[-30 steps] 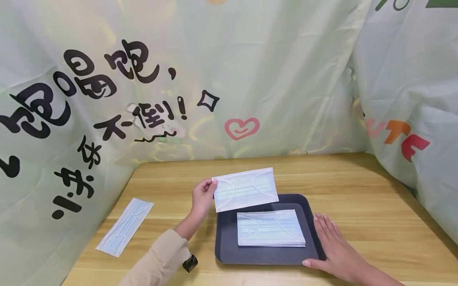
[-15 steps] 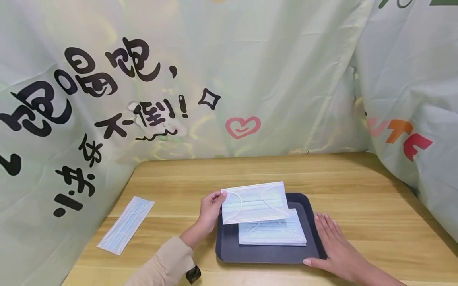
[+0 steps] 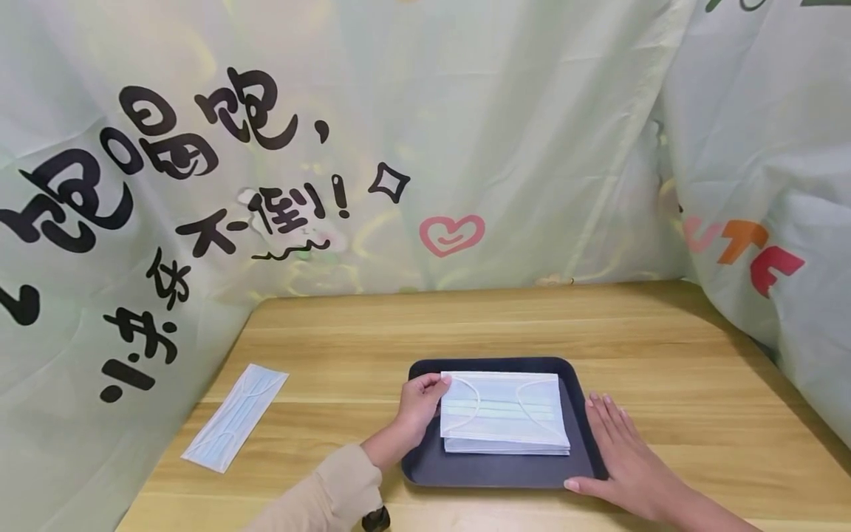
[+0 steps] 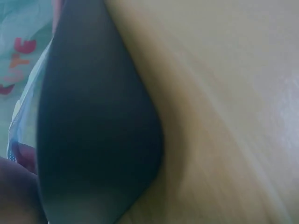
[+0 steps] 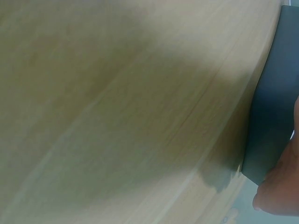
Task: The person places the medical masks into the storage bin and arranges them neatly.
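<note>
My left hand [image 3: 420, 408] pinches the left edge of a light blue face mask [image 3: 501, 403] between thumb and fingers. That mask lies over a stack of face masks [image 3: 508, 447] in a dark tray [image 3: 425, 469], a little behind the stack's front edge. My right hand [image 3: 625, 465] rests against the tray's right side, fingers straight and thumb near the front corner. In the left wrist view the tray's wall [image 4: 93, 107] hides most of the hand and mask. The right wrist view catches the tray's side [image 5: 271, 102] and part of my right hand [image 5: 282, 186].
Another face mask [image 3: 236, 417] lies at an angle on the left part of the wooden table [image 3: 332, 347]. A printed cloth [image 3: 532, 148] hangs behind the table and along both sides. A small black object [image 3: 376, 519] shows by the left sleeve [image 3: 339, 488].
My left hand has moved right and toward me, bringing the mask from above the tray's back left down over the stack. The right hand has stayed at the tray's right side.
</note>
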Demonstrator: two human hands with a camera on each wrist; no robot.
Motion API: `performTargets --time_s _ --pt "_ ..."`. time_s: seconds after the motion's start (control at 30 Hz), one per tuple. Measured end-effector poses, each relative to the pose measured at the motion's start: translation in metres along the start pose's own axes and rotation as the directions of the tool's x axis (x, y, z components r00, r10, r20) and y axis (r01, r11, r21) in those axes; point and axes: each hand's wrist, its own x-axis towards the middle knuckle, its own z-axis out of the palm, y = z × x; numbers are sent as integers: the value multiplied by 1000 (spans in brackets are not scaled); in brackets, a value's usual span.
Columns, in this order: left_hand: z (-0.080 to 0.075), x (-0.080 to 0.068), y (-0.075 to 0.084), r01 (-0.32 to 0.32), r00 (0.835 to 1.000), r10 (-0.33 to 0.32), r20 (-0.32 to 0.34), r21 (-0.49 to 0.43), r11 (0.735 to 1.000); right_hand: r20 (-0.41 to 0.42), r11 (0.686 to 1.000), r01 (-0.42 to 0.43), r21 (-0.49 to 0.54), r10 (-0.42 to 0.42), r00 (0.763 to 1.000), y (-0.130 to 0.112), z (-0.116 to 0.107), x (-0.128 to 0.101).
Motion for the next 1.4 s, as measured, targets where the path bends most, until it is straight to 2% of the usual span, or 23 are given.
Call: performTargets --time_s 0.23,0.43,0.57,0.67,0.73,0.87,1.07,1.13,1.17,1.27,1.33,1.37,1.4 --pt "3 1 -4 -34 999 33 7 64 997 36 999 -35 16 35 999 0 -1 0" --pt "5 -1 -4 -109 994 109 7 137 985 58 998 -56 29 54 997 0 -1 1" --pt "3 -1 -6 -207 978 206 30 236 949 80 997 -68 37 65 995 0 -2 1" --pt "1 1 -7 -280 960 274 65 297 913 77 997 -69 39 66 995 0 -1 1" --pt "0 1 -6 -309 951 298 85 321 895 66 997 -64 38 61 996 0 -1 0" --pt "-3 1 -3 -328 945 310 108 362 873 45 998 -51 33 50 998 0 0 0" --pt "-6 0 0 -330 944 306 125 400 855 28 999 -31 27 30 999 0 -1 1" --pt "-7 0 0 -350 936 324 136 443 825 33 999 -32 28 31 999 0 -1 1" --pt "-9 -1 1 -363 931 338 142 476 801 37 999 -33 29 32 999 0 -1 1" --pt "-14 -3 3 -405 909 383 166 576 711 38 999 -35 29 34 999 -1 0 1" --pt "-18 -3 5 -436 891 412 190 612 659 35 999 -35 29 34 999 -1 0 0" --pt "-21 -3 6 -454 881 426 205 616 643 30 999 -32 27 31 999 0 0 1" --pt "-23 -3 7 -472 873 436 219 609 638 26 999 -30 28 29 999 0 0 1"
